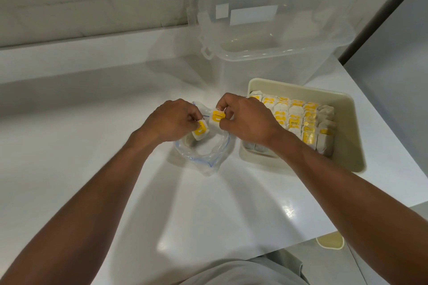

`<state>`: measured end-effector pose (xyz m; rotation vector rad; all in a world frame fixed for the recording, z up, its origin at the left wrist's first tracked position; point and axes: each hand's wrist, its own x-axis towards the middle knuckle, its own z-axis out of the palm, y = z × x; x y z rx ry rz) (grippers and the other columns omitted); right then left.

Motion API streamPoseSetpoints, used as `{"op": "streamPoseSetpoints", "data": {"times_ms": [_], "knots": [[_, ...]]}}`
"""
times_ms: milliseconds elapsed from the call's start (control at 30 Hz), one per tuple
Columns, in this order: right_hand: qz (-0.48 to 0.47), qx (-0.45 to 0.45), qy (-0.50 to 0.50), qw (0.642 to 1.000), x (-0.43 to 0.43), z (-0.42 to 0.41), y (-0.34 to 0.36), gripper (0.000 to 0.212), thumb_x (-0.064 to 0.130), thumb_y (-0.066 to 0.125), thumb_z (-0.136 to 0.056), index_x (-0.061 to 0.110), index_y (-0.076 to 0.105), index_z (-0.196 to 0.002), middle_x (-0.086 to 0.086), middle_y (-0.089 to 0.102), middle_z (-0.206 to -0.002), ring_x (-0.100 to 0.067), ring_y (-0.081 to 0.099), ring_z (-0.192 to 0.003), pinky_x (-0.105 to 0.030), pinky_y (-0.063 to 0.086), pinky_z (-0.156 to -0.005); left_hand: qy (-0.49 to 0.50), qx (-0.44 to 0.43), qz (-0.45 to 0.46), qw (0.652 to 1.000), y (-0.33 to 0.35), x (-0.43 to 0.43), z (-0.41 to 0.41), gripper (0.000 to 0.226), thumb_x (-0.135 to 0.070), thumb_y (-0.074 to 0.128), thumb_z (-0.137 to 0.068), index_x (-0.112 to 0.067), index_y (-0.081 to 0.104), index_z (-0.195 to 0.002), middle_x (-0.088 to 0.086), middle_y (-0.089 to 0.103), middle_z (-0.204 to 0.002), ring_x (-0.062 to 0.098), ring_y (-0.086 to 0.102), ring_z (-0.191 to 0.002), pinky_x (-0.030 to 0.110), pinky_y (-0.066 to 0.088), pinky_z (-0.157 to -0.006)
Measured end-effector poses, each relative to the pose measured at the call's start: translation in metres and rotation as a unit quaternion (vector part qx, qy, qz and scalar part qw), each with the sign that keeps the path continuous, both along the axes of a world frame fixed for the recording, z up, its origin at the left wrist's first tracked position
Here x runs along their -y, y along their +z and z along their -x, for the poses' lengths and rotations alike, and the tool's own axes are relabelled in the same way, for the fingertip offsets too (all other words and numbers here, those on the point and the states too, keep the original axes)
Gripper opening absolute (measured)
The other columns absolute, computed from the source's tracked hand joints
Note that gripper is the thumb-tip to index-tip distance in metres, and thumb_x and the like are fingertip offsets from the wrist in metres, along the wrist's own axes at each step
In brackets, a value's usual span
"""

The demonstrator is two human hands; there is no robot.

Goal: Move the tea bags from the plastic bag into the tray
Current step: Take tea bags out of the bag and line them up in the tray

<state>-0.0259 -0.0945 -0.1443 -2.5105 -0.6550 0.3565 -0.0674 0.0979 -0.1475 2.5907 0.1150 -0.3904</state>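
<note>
A clear plastic bag point(209, 157) with a blue zip edge lies open on the white counter at the centre. Above it my left hand point(172, 121) pinches a white tea bag with a yellow tag point(200, 132). My right hand point(246, 118) pinches a second tea bag with a yellow tag point(216, 119) just to the right of the first. The cream tray point(347, 127) sits to the right of the bag, filled with several rows of tea bags point(298, 118), most showing yellow tags.
A large clear plastic storage box point(266, 37) stands behind the tray against the tiled wall. The counter's right edge point(393, 136) runs just past the tray. A small cream object point(330, 240) lies below the counter's front edge.
</note>
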Motion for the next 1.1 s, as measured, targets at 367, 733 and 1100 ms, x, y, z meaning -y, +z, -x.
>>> {"op": "streamPoseSetpoints", "data": {"times_ms": [367,733,1100], "knots": [[0.015,0.024,0.004,1.0,-0.002,0.001,0.0,0.014,0.041,0.06,-0.09,0.03,0.067,-0.094,0.011,0.068,-0.087,-0.016,0.063,-0.089,-0.035,0.051,-0.076,0.09,0.048,-0.008,0.995,0.004,-0.001,-0.001,0.007,-0.039,0.072,-0.077,-0.037,0.07,-0.07,-0.021,0.066,-0.07,0.01,0.063,-0.079,0.028,0.047,-0.062],[0.001,-0.014,0.041,0.999,-0.004,-0.004,0.005,0.014,0.039,0.072,-0.082,0.027,0.071,-0.088,0.012,0.069,-0.079,-0.006,0.062,-0.075,-0.029,0.049,-0.068,0.023,-0.057,0.221,0.973,0.026,-0.012,0.004,0.003,-0.019,0.076,-0.085,-0.018,0.076,-0.082,-0.001,0.073,-0.079,0.013,0.065,-0.073,0.032,0.053,-0.079],[-0.005,-0.017,0.027,0.999,0.003,-0.003,0.007,0.015,0.041,0.073,-0.081,0.028,0.067,-0.076,0.011,0.064,-0.07,-0.005,0.056,-0.066,-0.022,0.04,-0.06,0.052,0.03,0.098,0.993,0.011,-0.014,0.001,0.004,-0.034,0.073,-0.081,-0.03,0.072,-0.079,-0.013,0.072,-0.076,0.01,0.066,-0.075,0.041,0.057,-0.076]]}}
